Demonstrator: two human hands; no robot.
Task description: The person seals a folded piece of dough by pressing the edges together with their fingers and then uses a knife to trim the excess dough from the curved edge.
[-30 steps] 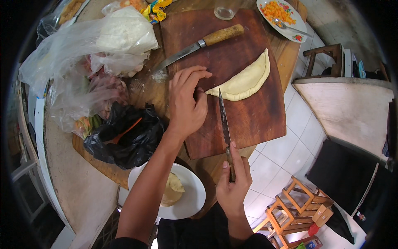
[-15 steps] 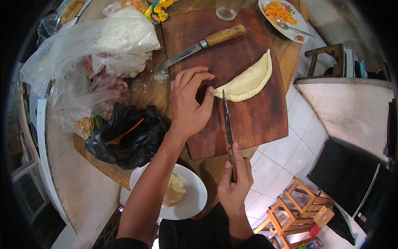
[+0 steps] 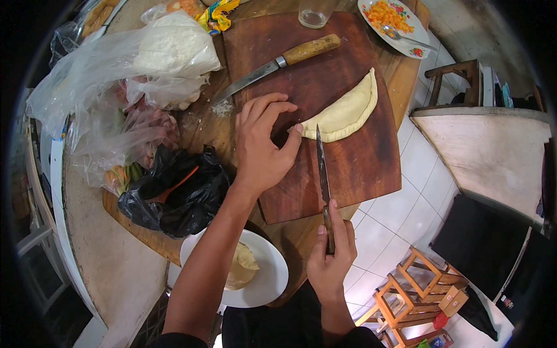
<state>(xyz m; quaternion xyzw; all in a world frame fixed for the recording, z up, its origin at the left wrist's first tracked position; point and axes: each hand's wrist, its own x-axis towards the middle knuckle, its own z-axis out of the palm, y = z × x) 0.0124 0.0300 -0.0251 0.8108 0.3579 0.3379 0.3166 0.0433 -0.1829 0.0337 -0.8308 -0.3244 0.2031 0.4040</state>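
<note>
A pale crescent-shaped pastry with a crimped edge [image 3: 342, 110] lies on a dark red-brown cutting board [image 3: 360, 168]. My left hand [image 3: 261, 142] arches beside its left end, fingers curved and apart, with the thumb's tip touching that end. My right hand [image 3: 329, 261] grips the handle of a narrow dark-bladed knife [image 3: 324, 174], whose point meets the pastry's lower crimped rim. A second knife [image 3: 307, 51], with a wooden handle, rests across the board's upper part. Below, a white plate [image 3: 270, 281] holding a lump of dough [image 3: 243, 267] is partly hidden by my left forearm.
Plastic bags [image 3: 168, 52] with white powder and other food crowd the left, above a black bag [image 3: 168, 197]. A glass [image 3: 313, 14] and flowered plate of chopped orange food [image 3: 389, 17] stand at the top. Wooden stools [image 3: 406, 290] are at lower right on white tiled floor [image 3: 377, 243].
My right hand and knife have shifted slightly right along the pastry's lower edge. My left thumb has moved right onto the pastry's end, while the fingers stay curved.
</note>
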